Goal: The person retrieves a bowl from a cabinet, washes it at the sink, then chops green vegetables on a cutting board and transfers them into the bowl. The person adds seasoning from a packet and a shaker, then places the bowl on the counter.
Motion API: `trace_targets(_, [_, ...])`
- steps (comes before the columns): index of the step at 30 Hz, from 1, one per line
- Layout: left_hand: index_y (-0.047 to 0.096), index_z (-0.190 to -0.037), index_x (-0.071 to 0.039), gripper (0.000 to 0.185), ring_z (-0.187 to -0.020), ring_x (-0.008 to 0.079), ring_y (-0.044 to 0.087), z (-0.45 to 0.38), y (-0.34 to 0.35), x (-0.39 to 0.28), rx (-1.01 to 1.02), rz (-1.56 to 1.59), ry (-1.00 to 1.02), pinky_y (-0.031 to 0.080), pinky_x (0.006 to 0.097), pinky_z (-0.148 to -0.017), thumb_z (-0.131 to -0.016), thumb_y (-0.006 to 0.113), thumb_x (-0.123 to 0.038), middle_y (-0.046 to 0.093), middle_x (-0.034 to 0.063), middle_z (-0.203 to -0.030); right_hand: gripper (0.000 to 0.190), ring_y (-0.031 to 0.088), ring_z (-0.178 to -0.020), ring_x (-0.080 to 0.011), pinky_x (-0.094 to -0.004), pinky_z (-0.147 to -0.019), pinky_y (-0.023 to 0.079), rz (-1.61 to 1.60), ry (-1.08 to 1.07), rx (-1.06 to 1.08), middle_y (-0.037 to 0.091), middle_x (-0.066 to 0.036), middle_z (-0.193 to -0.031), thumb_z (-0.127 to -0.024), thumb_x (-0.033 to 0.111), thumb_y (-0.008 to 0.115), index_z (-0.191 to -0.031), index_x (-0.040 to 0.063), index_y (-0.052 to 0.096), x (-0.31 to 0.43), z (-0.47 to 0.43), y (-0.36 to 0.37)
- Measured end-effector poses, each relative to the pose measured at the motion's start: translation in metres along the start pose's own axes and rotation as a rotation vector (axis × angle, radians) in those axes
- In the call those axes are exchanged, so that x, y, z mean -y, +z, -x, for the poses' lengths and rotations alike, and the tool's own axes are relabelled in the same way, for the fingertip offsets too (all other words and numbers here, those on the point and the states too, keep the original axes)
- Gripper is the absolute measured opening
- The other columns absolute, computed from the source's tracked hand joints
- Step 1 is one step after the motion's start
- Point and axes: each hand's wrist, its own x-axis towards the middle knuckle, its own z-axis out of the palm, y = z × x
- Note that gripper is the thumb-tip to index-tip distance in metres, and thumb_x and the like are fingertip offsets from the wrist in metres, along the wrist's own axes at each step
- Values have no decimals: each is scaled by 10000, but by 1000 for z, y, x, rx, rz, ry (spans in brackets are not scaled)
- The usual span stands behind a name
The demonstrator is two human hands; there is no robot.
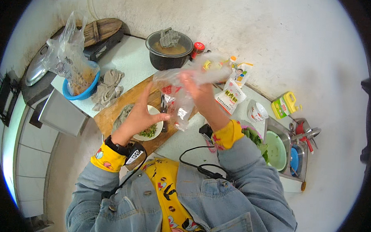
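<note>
A thin clear plastic bag [180,111] with red print hangs above the cutting board, its upper part blurred. My right hand [201,96] grips this bag near its top. To the left of it, my left hand [139,116] has its fingers spread, with the thumb pointing at the bag; whether it touches the plastic is unclear. Beneath my left hand, a white plate [157,113] carries chopped greens [148,132] and is partly covered. The wooden cutting board [134,94] lies under the plate. A dark-handled knife [165,127] rests beside the plate, partly hidden by the bag.
A dark pot [167,61] with a grey cloth stands by the wall. At left are a blue basin [82,95] and a rag [108,88]. Rightward are a white seasoning packet [230,97], stacked bowls [258,112], a yellow oil jug [284,104] and a sink [287,135].
</note>
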Motion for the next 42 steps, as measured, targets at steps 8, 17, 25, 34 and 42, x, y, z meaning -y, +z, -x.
trace_targets(8, [120,-1475,46,1215,-1384,328,299,-39,-5,0,-34,48,75,278,396,-1125,-633,869,-409,276,267,-1479,365,575,-706,-103,-300,-633,478,-172,412,98,653,-54,-756,-927,349,611,-902,-10,668,1,-18,2])
trace_targets(17, [258,-1442,-15,972,-1285,238,410,-46,10,8,148,172,140,334,371,-1069,-714,839,-292,455,145,-1354,467,613,-619,-170,-353,-612,490,-95,405,201,637,-118,-666,-870,426,631,-886,-39,673,-15,-25,7])
trace_targets(25, [392,-1315,23,832,-1077,213,543,-47,39,1,87,241,12,458,350,-903,-701,854,-297,555,121,-1201,421,586,-802,-123,-285,-728,478,-365,294,194,657,-75,-890,-833,357,703,-1016,-17,645,2,-36,30])
trace_targets(34, [503,-1189,-14,470,-830,131,583,-51,52,22,-49,215,-55,481,288,-710,-779,708,-116,622,51,-994,229,593,-871,-152,-310,-819,477,-870,523,22,628,-56,-967,-986,234,521,-1061,37,610,-5,-38,1])
trace_targets(42, [459,-1291,-19,552,-839,113,571,-52,54,22,121,211,95,472,272,-793,-777,662,-26,597,39,-1005,198,607,-938,-276,-453,-876,498,-1088,668,-272,622,-120,-924,-987,186,490,-1016,-4,539,-18,-38,-24])
